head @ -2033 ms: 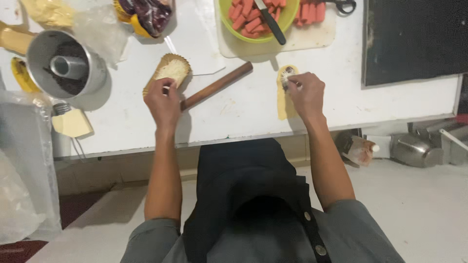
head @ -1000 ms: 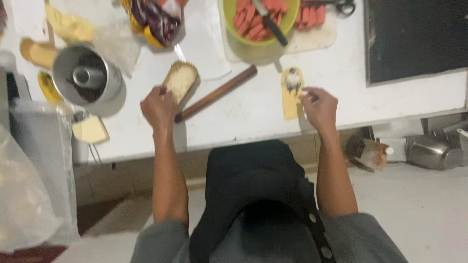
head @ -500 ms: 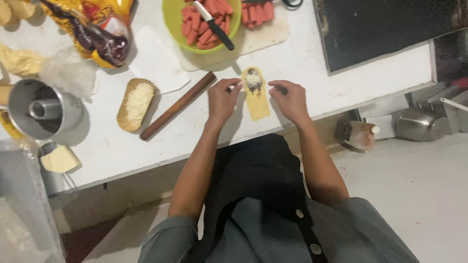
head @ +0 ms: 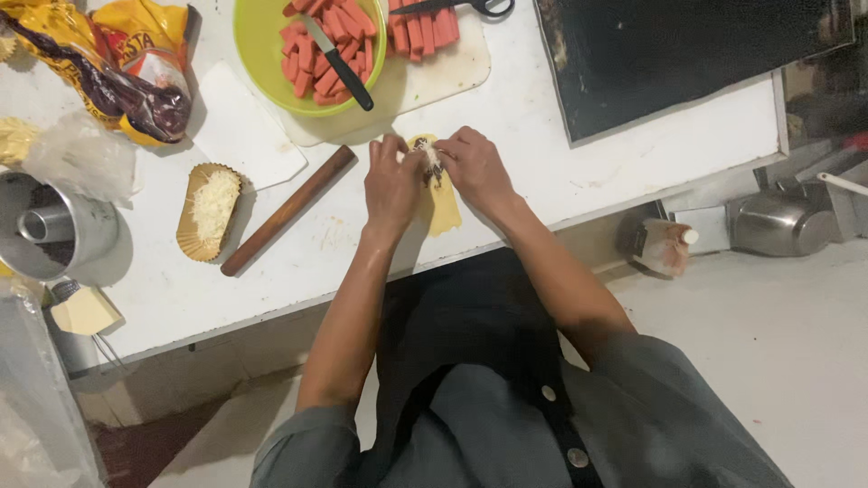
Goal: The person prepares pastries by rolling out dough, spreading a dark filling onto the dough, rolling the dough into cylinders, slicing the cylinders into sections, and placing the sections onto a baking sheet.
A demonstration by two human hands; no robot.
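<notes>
Yellow dough strip flat on white table, at 6 o'clock from green bowl, far end pinched around filling by left hand and right hand; rolling step, probably needing even pressure next.

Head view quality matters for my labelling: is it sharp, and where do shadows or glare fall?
Head view: mostly sharp; left hand and right hand slightly soft over the dough strip; soft shadows beside the rolling pin and metal mould; no strong glare on the white table.
</notes>
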